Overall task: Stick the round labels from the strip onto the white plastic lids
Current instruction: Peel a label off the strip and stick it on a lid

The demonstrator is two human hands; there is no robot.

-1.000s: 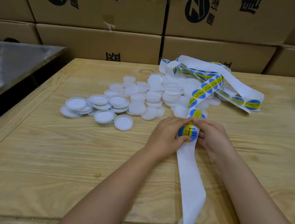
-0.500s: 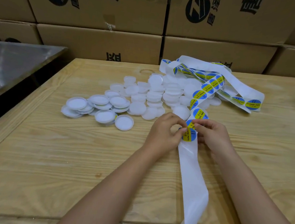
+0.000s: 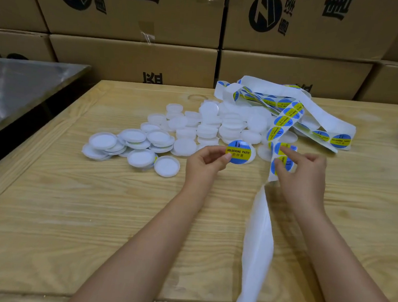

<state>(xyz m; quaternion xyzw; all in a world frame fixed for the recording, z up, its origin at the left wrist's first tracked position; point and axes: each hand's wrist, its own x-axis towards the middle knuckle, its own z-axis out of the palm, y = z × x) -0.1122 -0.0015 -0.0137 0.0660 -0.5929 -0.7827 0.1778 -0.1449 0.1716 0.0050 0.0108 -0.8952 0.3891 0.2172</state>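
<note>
Pinching a labelled lid (image 3: 239,151) by its edge, L hand (image 3: 204,163) holds it just in front of the pile of white lids (image 3: 207,127) on the wooden table (image 3: 93,214). R hand (image 3: 303,168) pinches the label strip (image 3: 289,115) at a round label (image 3: 287,161); bare backing trails twd the near edge.

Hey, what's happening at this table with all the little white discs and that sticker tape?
A person is labelling plastic lids by hand. The left hand holds a round blue and yellow label reading SOLDERING PASTE, apparently already on a white lid. The right hand pinches the strip at the next label. Many white lids lie piled on the wooden table beyond the hands.
</note>
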